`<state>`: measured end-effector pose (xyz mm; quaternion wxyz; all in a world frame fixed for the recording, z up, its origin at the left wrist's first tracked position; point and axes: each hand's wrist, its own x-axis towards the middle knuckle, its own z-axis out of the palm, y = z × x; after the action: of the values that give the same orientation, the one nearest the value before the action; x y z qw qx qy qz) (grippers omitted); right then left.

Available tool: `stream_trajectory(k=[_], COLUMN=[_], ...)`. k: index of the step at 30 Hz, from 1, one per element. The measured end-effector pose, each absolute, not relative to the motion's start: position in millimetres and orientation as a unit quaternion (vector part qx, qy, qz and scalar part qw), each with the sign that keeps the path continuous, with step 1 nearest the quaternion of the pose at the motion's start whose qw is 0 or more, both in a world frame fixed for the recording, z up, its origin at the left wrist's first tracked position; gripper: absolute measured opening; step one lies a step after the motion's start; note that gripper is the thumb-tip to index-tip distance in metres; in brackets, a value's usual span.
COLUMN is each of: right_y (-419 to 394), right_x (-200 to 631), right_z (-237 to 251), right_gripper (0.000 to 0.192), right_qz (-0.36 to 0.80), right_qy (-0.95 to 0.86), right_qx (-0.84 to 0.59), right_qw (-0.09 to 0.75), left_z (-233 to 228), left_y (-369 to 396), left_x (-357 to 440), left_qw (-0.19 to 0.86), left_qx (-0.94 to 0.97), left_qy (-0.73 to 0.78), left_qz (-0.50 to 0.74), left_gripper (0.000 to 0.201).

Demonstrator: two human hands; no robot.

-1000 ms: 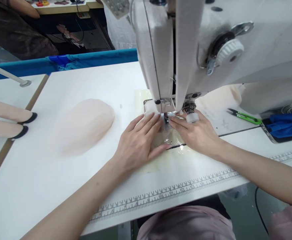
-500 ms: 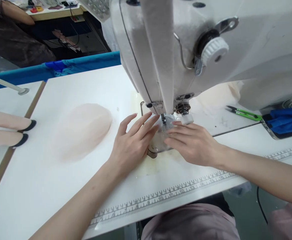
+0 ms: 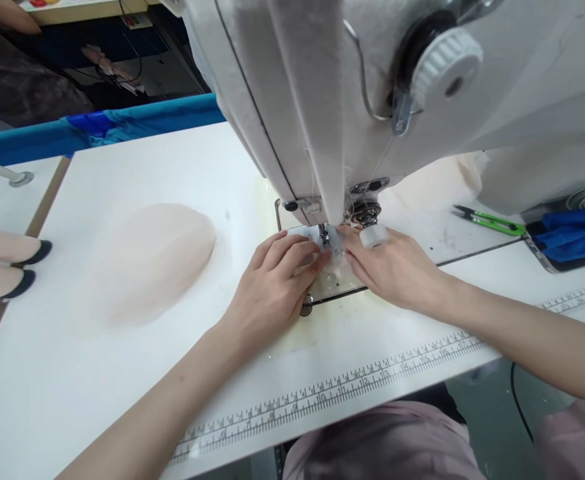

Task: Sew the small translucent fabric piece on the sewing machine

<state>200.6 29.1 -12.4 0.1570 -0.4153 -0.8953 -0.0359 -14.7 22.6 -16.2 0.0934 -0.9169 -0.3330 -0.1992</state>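
A white sewing machine [image 3: 372,93] fills the top of the view. Under its presser foot [image 3: 325,237] lies a small sheer, pale piece of fabric [image 3: 335,270] on the metal needle plate [image 3: 332,287]. My left hand [image 3: 272,287] presses on the fabric left of the foot, fingers curled toward the needle. My right hand [image 3: 397,270] lies flat on the fabric right of the foot, fingertips beside the needle. A stack of sheer peach fabric pieces [image 3: 147,263] rests on the white table [image 3: 122,373] to the left.
Green thread snips [image 3: 492,220] lie right of the machine, with blue cloth [image 3: 572,240] beyond. A ruler strip [image 3: 332,393] runs along the table's front edge. Two peach forms with dark tips [image 3: 7,263] lie at the left. A blue bar [image 3: 97,127] borders the far side.
My left fingers have curled in and moved closer to the presser foot. My right hand has slid up toward the needle. The view has shifted closer to the machine.
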Motion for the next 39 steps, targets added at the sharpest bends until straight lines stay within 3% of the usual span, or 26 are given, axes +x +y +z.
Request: stream_trajectory(k=[7, 15, 31, 39], right_y=[35.1, 37.3, 37.9, 31.3], right_x=[201.9, 202.6, 205.6, 203.5], right_z=[-15.9, -17.5, -17.1, -16.4], right_gripper=[0.037, 0.035, 0.029, 0.031], right_qz=[-0.084, -0.096, -0.078, -0.105], right_qy=[-0.899, -0.901, -0.903, -0.916], right_qx=[-0.401, -0.394, -0.391, -0.31], right_qw=[0.154, 0.153, 0.162, 0.233], left_z=[-12.3, -9.8, -13.6, -16.0], left_y=[14.1, 9.8, 10.7, 8.2], left_x=[-14.5, -8.7, -8.8, -10.9], left_qw=[0.128, 0.175, 0.141, 0.149], left_qx=[-0.922, -0.913, -0.912, -0.909], left_qy=[-0.34, -0.345, -0.358, -0.353], left_qz=[-0.135, -0.127, -0.14, -0.163], left_gripper=[0.038, 0.033, 0.038, 0.038])
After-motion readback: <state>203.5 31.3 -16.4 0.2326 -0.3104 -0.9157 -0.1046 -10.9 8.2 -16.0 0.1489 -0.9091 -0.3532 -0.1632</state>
